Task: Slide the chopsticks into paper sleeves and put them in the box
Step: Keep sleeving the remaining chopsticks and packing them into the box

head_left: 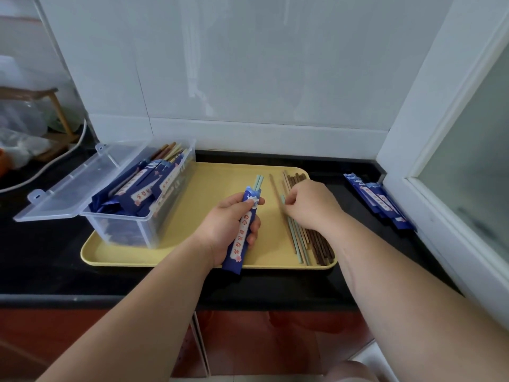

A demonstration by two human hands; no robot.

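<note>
My left hand point(228, 224) grips a blue paper sleeve point(242, 235) over the yellow tray point(220, 175); pale green chopstick ends point(258, 182) stick out of its top. My right hand point(311, 208) rests with curled fingers on the loose chopsticks point(308, 244), brown, tan and green, lying on the tray's right side; its fingertips pinch at a green one. A clear plastic box point(132, 230) with its lid point(80, 183) swung open stands on the tray's left part, holding several sleeved chopsticks point(143, 188).
A small stack of blue sleeves point(381, 204) lies on the black counter point(55, 257) to the right, beside a white window frame point(429, 166). A wooden rack and a white cable sit at the far left. A tiled wall is behind.
</note>
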